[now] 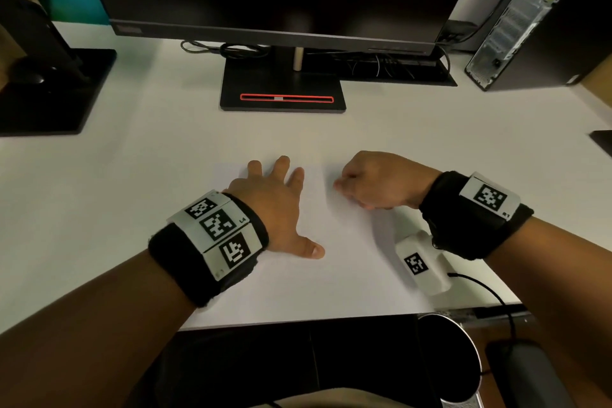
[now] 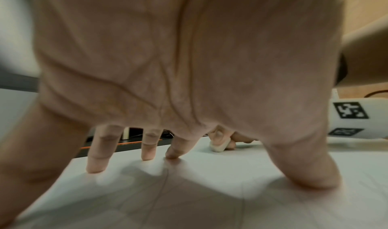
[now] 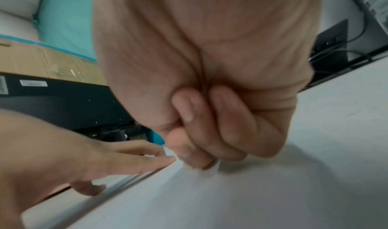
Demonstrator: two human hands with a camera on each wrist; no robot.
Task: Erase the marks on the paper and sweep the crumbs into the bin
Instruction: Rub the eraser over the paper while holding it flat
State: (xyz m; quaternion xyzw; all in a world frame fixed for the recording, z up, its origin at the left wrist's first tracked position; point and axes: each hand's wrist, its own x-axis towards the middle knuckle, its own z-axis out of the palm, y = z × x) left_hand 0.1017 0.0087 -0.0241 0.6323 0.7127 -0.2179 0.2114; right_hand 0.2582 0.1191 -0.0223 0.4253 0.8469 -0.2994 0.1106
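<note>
Left hand (image 1: 278,205) lies flat with fingers spread and straight, pressing down on the white paper (image 1: 331,268), which sits on the white desk (image 1: 132,175). Just beside it, the right hand (image 1: 374,182) is curled into a fist, its fingertips pointing down at the sheet.

From the head view nothing shows inside that fist. Only the left wrist view reveals, beyond the spread fingers (image 2: 98,156), a small white eraser (image 2: 218,147) pinched by the right hand and touching the paper. In the right wrist view the eraser is almost wholly hidden behind the curled fingers (image 3: 189,109), with only a blurred pale sliver at their tips.

Below the right wrist, past the desk's near edge, the round metal bin (image 1: 463,341) is partly cut off by the forearm. Faint thin lines cross the sheet under the left palm in the left wrist view; whether they are pencil marks or creases is unclear. Crumbs cannot be made out in any view.
</note>
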